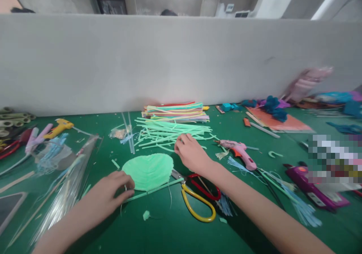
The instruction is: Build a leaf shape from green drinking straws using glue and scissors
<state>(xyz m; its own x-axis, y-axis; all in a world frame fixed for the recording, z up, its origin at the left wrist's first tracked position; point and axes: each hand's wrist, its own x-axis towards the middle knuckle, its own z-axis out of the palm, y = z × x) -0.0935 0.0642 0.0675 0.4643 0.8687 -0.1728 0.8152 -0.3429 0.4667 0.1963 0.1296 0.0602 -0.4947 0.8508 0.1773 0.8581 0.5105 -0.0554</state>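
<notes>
A fuzzy light-green leaf-shaped piece [149, 171] made of pipe cleaners lies flat on the green table. My left hand [118, 188] is at its left edge, thumb and fingers curved but apart. Its thumb is beside a thin green strip [158, 190] along the leaf's lower edge. At the front of a loose pile of light-green pipe cleaners [169, 130], my right hand [190, 152] has its fingers bent together on a pipe cleaner; the fingertips are partly hidden. Scissors [199, 205] with one yellow and one red handle lie below my right wrist.
A bundle of coloured pipe cleaners [175, 111] lies by the grey partition [181, 61]. To the right are a pink glue gun [240, 152], blue tassels [305, 208] and a purple tool [313, 190]. Clear plastic sleeves [70, 178] and a yellow glue gun [59, 128] lie left.
</notes>
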